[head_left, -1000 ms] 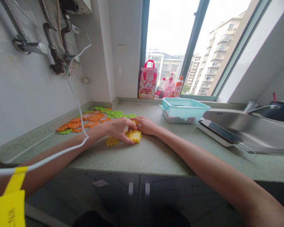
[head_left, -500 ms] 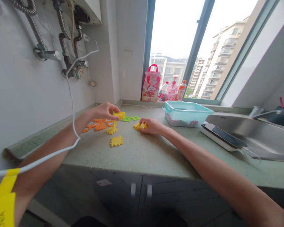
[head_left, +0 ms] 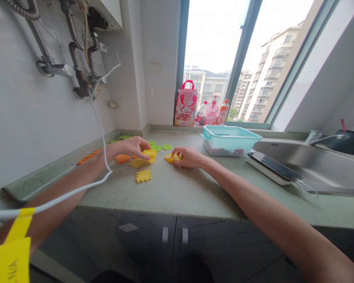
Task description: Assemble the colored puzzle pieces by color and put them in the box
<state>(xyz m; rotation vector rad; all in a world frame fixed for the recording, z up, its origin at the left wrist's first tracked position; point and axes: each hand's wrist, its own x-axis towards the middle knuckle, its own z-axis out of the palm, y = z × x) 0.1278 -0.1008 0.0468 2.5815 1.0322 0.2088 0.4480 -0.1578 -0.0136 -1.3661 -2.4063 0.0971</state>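
My left hand (head_left: 135, 147) is closed on a yellow notched puzzle tile (head_left: 149, 155), low over another yellow tile (head_left: 137, 162). To the right, my right hand (head_left: 187, 157) has its fingers curled round yellow puzzle tiles (head_left: 173, 158) at the counter surface; the fingers partly cover them. A single square yellow tile (head_left: 143, 176) lies flat nearer the front edge. Orange tiles (head_left: 122, 158) lie beside and partly behind my left hand and forearm. Green tiles (head_left: 157, 148) lie farther back, between my two hands.
A turquoise plastic tub (head_left: 231, 135) with pinkish pieces inside stands right of my right hand. Beside the sink (head_left: 318, 173) a phone (head_left: 274, 166) rests on a white block. A white cable (head_left: 106, 157) hangs across my left forearm. Bottles and a pink bag (head_left: 185, 108) stand by the window.
My left hand has lowered its yellow tile toward the yellow piece on the counter. My right hand has stayed nearly in place. The view has shifted slightly.
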